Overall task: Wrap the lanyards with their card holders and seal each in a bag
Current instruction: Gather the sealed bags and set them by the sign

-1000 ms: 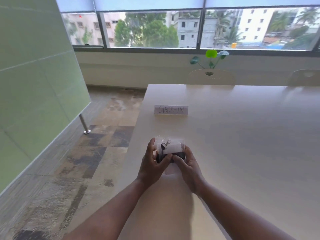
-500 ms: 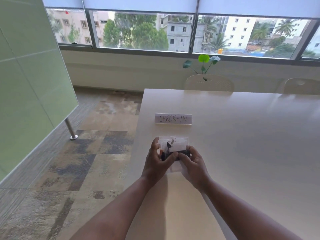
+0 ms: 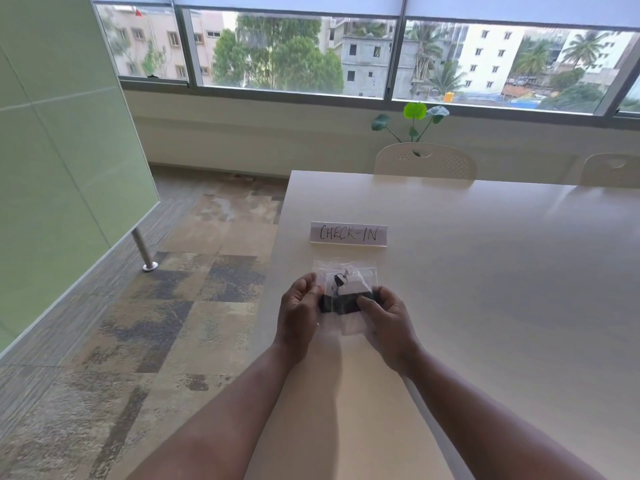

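A clear plastic bag (image 3: 346,275) lies near the left front part of the table (image 3: 485,271). Inside it sit a wound black lanyard (image 3: 337,304), a white card holder (image 3: 351,287) and a small metal clip. My left hand (image 3: 298,313) pinches the bag's left edge with curled fingers. My right hand (image 3: 388,315) grips the bag's right side, its thumb lying over the black lanyard. The bag's near end is partly hidden between my hands.
A white "CHECK-IN" sign (image 3: 348,233) stands just behind the bag. Two pale chairs (image 3: 425,161) are pushed in at the table's far side, with a green plant (image 3: 414,117) behind. A green partition (image 3: 62,150) stands on the left over patterned carpet.
My left thumb has slid from the middle of the bag to its left edge, uncovering the lanyard. The camera has tilted down and shifted, so the table shows lower and larger.
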Available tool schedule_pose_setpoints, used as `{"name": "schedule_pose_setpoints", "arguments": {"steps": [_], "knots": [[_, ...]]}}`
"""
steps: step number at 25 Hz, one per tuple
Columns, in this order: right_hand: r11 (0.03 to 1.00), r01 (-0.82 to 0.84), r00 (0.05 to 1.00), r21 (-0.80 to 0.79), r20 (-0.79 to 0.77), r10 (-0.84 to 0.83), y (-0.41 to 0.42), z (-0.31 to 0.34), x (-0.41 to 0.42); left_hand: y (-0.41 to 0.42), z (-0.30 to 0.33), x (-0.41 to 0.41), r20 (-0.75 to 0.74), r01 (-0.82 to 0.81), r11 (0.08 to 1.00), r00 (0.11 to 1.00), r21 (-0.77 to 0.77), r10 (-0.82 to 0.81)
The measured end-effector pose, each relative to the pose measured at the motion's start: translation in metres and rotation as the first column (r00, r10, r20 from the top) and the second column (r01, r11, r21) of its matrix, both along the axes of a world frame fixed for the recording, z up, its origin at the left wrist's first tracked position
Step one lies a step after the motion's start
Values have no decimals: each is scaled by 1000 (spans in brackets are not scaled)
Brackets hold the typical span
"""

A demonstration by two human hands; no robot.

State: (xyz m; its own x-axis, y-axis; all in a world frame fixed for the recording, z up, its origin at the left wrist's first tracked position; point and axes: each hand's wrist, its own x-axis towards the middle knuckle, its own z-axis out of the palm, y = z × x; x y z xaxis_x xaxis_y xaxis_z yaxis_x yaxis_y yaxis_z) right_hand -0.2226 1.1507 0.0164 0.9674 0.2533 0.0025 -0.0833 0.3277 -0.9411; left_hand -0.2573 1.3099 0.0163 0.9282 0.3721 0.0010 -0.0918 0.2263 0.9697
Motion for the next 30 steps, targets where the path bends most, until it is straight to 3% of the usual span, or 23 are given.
{"name": "schedule_pose_setpoints", "arguments": {"steps": [8, 15, 19, 23, 27, 30], "knots": [[998, 40, 996, 44, -83, -36, -6, 5, -1, -9, -3, -1, -2, -208, 922, 975, 326, 221], [989, 99, 988, 113, -130, -84, -11, 6, -1, -10, -3, -2, 4, -258, 872, 959, 416, 282], [986, 139, 983, 86, -130, -128, -9, 4, 1, -5, 1, 2, 34, -263, 759, 952, 596, 303], [989, 150, 979, 3, -140, -148, -9, -1, 9, 13, 0, 16, -9, -265, 696, 931, 667, 364], [978, 151, 988, -144, -22, -156, -12, -2, 23, 13, -5, 22, -36, -259, 614, 904, 746, 425], [979, 143, 990, -147, 23, -141, -15, -5, 27, 9, -10, 24, -74, -208, 527, 882, 824, 465]]}}
